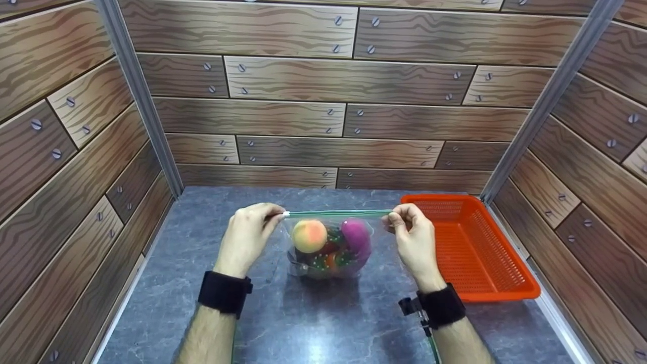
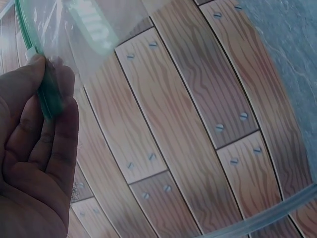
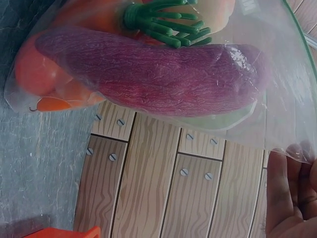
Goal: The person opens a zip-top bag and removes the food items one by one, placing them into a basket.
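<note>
A clear zip bag [image 1: 343, 214] with a green closure strip is stretched between both hands. At the strip's left end, my left hand [image 1: 247, 233] pinches the bag beside a white slider [image 2: 31, 52]. Thumb and fingers of my right hand [image 1: 415, 237] pinch the top right corner. Through the plastic show a peach [image 1: 309, 235], a long purple sweet potato [image 3: 158, 74], a piece with green stalks [image 3: 163, 22] and a red round piece [image 3: 39, 69]. Other contents overlap and are partly hidden. Whether the bag's bottom touches the table cannot be told.
An orange perforated basket [image 1: 505, 253] stands on the right of the grey marbled table [image 1: 177, 303], close beside my right hand. Wood-patterned walls [image 1: 323, 81] with metal corner posts enclose the back and both sides.
</note>
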The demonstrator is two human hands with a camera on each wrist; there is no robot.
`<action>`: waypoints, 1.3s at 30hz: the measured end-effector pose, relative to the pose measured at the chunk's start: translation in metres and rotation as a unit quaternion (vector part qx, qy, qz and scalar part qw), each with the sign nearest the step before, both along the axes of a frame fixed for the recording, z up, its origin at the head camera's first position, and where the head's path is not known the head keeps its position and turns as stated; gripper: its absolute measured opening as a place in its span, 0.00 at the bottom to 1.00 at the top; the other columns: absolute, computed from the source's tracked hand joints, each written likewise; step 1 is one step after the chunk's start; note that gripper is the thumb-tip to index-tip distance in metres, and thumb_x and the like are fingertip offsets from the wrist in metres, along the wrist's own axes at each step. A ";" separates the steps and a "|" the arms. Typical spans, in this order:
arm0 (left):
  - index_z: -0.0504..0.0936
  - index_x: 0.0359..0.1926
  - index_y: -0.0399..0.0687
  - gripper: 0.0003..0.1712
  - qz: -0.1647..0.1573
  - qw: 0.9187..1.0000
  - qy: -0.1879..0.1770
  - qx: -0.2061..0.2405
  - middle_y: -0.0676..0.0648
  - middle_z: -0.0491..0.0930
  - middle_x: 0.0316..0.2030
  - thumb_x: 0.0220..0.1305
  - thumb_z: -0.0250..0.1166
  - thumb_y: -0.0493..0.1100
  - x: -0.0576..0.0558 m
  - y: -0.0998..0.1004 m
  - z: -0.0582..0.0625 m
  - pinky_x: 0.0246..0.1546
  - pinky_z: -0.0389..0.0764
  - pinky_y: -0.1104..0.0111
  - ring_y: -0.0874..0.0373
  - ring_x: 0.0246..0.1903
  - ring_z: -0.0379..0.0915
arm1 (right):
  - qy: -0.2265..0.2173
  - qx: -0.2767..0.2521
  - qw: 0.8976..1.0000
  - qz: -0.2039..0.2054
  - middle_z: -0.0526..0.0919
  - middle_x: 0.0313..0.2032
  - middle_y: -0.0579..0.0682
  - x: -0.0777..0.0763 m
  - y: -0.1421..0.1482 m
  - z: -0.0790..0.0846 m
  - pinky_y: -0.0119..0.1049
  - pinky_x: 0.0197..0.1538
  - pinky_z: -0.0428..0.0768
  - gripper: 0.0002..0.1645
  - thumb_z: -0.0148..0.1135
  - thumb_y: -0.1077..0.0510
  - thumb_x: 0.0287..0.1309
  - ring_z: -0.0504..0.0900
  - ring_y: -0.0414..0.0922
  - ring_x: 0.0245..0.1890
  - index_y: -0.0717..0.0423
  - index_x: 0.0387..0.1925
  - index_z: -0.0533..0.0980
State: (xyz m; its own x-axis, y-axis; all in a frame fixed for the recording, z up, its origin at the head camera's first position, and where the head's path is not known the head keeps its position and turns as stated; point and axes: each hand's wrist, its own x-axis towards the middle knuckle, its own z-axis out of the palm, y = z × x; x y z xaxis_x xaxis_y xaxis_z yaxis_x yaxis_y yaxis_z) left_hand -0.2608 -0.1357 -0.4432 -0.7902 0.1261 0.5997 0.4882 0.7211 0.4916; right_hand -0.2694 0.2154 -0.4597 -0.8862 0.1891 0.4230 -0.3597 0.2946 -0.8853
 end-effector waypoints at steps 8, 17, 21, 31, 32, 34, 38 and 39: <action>0.97 0.48 0.47 0.06 0.021 1.000 -0.004 0.003 0.46 0.99 0.45 0.80 0.77 0.44 0.001 -0.015 0.002 0.49 0.97 0.54 0.50 0.45 0.97 | -0.001 -0.014 1.000 -0.008 0.94 0.36 0.51 -0.004 0.006 -0.003 0.27 0.48 0.96 0.05 0.66 0.69 0.83 0.93 0.38 0.39 0.69 0.44 0.80; 0.97 0.48 0.47 0.04 0.019 0.999 -0.019 -0.018 0.47 0.98 0.44 0.80 0.78 0.42 0.009 -0.015 0.002 0.49 0.98 0.53 0.51 0.45 0.96 | -0.007 -0.026 1.000 -0.012 0.92 0.36 0.53 -0.005 0.005 -0.004 0.28 0.47 0.97 0.06 0.66 0.68 0.84 0.91 0.35 0.37 0.68 0.44 0.80; 0.96 0.49 0.46 0.04 0.002 0.999 -0.024 -0.038 0.45 0.98 0.46 0.77 0.80 0.39 0.015 -0.003 0.003 0.53 0.99 0.53 0.49 0.47 0.97 | -0.007 -0.030 0.999 -0.012 0.89 0.35 0.51 -0.005 0.002 -0.003 0.29 0.47 0.97 0.06 0.66 0.69 0.84 0.90 0.35 0.37 0.68 0.44 0.80; 0.97 0.51 0.49 0.07 -0.059 0.994 -0.009 -0.086 0.48 0.98 0.45 0.79 0.77 0.45 0.021 0.037 0.004 0.54 0.98 0.55 0.50 0.48 0.97 | -0.005 -0.013 1.000 -0.011 0.89 0.37 0.56 -0.003 -0.002 -0.004 0.29 0.46 0.96 0.05 0.65 0.69 0.84 0.91 0.37 0.37 0.67 0.44 0.80; 0.98 0.50 0.48 0.07 -0.064 0.994 -0.008 -0.086 0.48 0.98 0.45 0.79 0.76 0.44 0.021 0.040 0.005 0.54 0.98 0.55 0.50 0.47 0.97 | -0.005 -0.011 1.000 -0.013 0.89 0.37 0.57 -0.003 -0.002 -0.005 0.28 0.46 0.96 0.05 0.65 0.69 0.84 0.90 0.36 0.37 0.67 0.44 0.80; 0.98 0.49 0.48 0.07 -0.076 0.994 -0.012 -0.083 0.48 0.99 0.44 0.78 0.77 0.43 0.021 0.044 0.007 0.53 0.98 0.55 0.50 0.47 0.97 | -0.005 -0.009 1.000 -0.015 0.90 0.37 0.57 -0.002 -0.002 -0.005 0.27 0.45 0.95 0.05 0.66 0.69 0.84 0.90 0.35 0.37 0.67 0.44 0.80; 0.99 0.48 0.48 0.06 -0.100 0.991 -0.036 -0.081 0.49 0.99 0.44 0.76 0.79 0.42 0.022 0.051 0.010 0.51 0.98 0.55 0.51 0.45 0.97 | -0.007 -0.005 1.000 -0.016 0.90 0.37 0.58 -0.003 -0.001 -0.007 0.27 0.45 0.94 0.05 0.66 0.68 0.84 0.90 0.36 0.37 0.67 0.44 0.80; 0.99 0.48 0.48 0.05 -0.105 0.990 -0.042 -0.084 0.49 0.99 0.43 0.76 0.79 0.42 0.021 0.053 0.010 0.50 0.98 0.54 0.51 0.45 0.98 | -0.007 -0.004 1.000 -0.015 0.90 0.37 0.59 -0.003 -0.001 -0.007 0.27 0.45 0.94 0.05 0.66 0.68 0.84 0.91 0.38 0.37 0.67 0.44 0.80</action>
